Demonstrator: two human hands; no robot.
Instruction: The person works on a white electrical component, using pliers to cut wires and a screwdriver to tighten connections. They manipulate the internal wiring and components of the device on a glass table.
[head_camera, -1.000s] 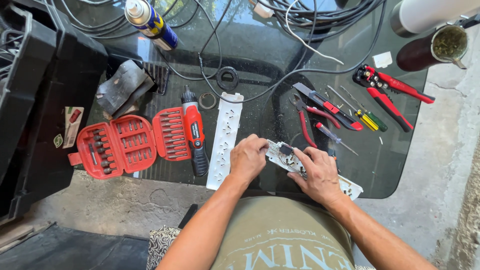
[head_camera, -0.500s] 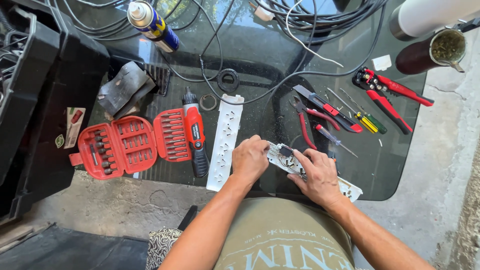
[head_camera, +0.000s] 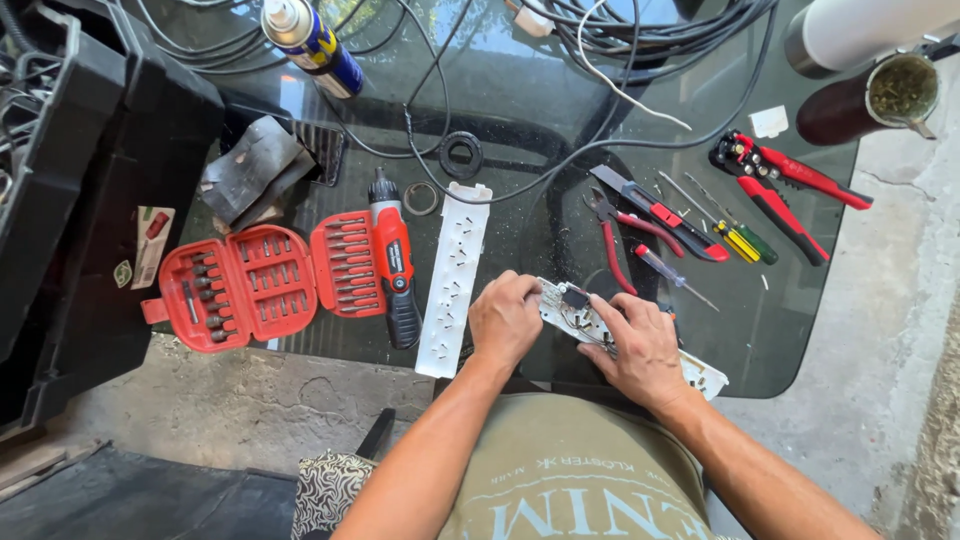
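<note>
My left hand (head_camera: 508, 318) and my right hand (head_camera: 640, 350) both grip the opened white base of a power strip (head_camera: 575, 309), which lies near the front edge of a dark glass tabletop (head_camera: 530, 110). Its wiring and a small dark part show between my fingers. The far end of the base (head_camera: 703, 373) pokes out beyond my right hand. The strip's white cover (head_camera: 455, 275), with rows of socket holes, lies lengthwise just left of my left hand.
A red electric screwdriver (head_camera: 394, 262) and an open red bit case (head_camera: 262, 280) lie left of the cover. Pliers (head_camera: 622, 236), screwdrivers (head_camera: 728, 236) and a red wire stripper (head_camera: 778, 182) lie to the right. A spray can (head_camera: 310, 42), cables (head_camera: 640, 30) and a black toolbox (head_camera: 70, 200) are behind and left.
</note>
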